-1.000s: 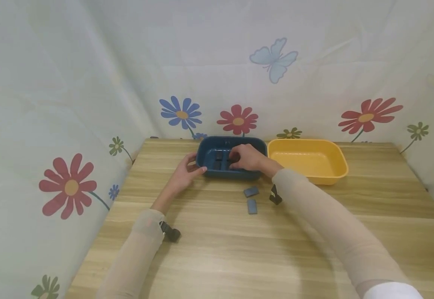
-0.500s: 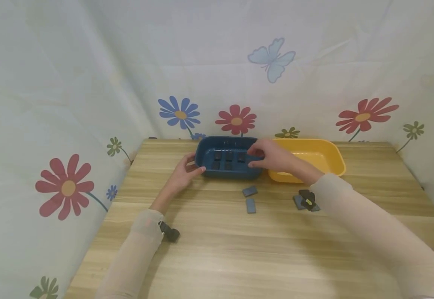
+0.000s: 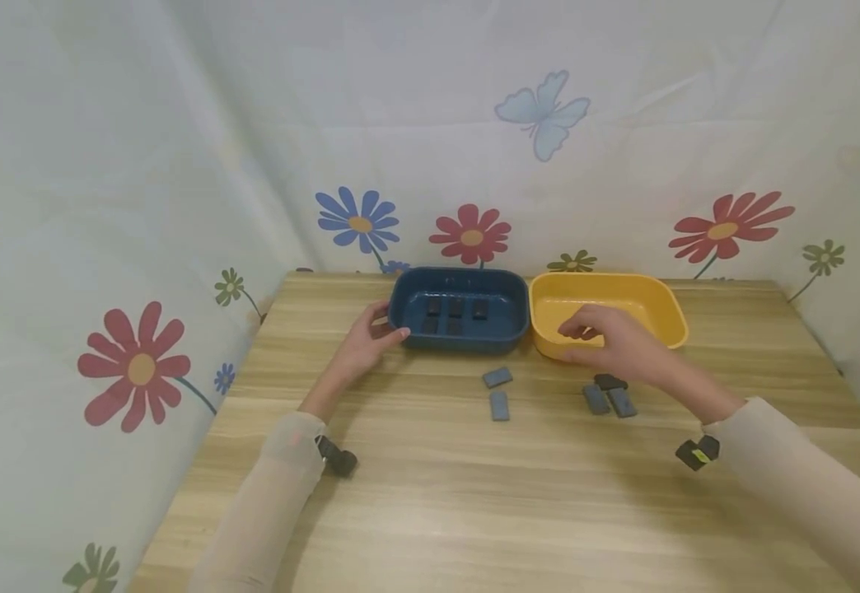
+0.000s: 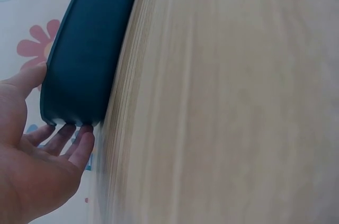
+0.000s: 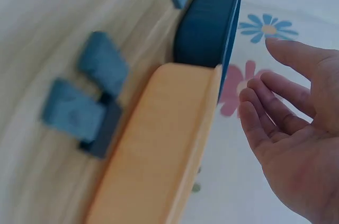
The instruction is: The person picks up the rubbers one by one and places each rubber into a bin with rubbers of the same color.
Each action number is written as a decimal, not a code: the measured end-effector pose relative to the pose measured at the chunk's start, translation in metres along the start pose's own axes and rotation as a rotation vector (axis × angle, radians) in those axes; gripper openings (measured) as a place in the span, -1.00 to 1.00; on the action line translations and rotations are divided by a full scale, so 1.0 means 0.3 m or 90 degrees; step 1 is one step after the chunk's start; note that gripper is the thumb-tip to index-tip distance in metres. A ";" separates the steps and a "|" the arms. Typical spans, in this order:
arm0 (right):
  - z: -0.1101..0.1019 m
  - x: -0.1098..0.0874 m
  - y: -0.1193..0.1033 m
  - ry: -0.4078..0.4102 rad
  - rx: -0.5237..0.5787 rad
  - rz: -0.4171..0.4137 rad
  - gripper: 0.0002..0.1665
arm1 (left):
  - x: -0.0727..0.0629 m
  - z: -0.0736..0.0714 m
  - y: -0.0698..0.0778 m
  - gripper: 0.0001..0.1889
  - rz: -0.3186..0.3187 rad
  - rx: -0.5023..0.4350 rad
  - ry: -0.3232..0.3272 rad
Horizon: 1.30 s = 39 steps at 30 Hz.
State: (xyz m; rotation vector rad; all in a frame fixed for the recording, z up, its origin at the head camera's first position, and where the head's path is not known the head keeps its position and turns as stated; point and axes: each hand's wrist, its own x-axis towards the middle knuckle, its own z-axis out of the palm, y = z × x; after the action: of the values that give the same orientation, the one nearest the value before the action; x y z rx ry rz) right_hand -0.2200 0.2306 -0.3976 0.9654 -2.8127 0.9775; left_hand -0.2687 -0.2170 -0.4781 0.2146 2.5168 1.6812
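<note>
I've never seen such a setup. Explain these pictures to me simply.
There is no machine at work here, just a person's bare left hand and right hand. The wide picture comes from a head camera looking down; the two close ones come from small wrist cameras. On the wooden table stand a blue tray with five dark pieces inside and, beside it, a yellow tray. In front lie four blue-gray pieces and one dark piece. The left hand holds the blue tray's end; the right seems to hold nothing.
</note>
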 end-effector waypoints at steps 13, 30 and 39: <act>0.004 -0.194 0.111 0.015 0.006 0.041 -0.65 | 0.006 -0.008 -0.002 -0.13 -0.001 0.015 -0.001; 0.044 -0.303 0.197 0.034 -0.039 0.100 -0.72 | 0.006 -0.011 -0.005 -0.12 -0.003 0.031 0.000; 0.094 -0.286 0.186 0.054 -0.096 0.079 -0.67 | 0.006 -0.010 -0.010 -0.10 -0.001 0.024 -0.003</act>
State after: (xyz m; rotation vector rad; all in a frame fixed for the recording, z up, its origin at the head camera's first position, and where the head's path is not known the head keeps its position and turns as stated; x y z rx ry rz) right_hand -0.1765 0.2964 -0.4687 0.7235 -2.8542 0.7824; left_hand -0.2711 -0.2204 -0.4797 0.2201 2.5467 1.6308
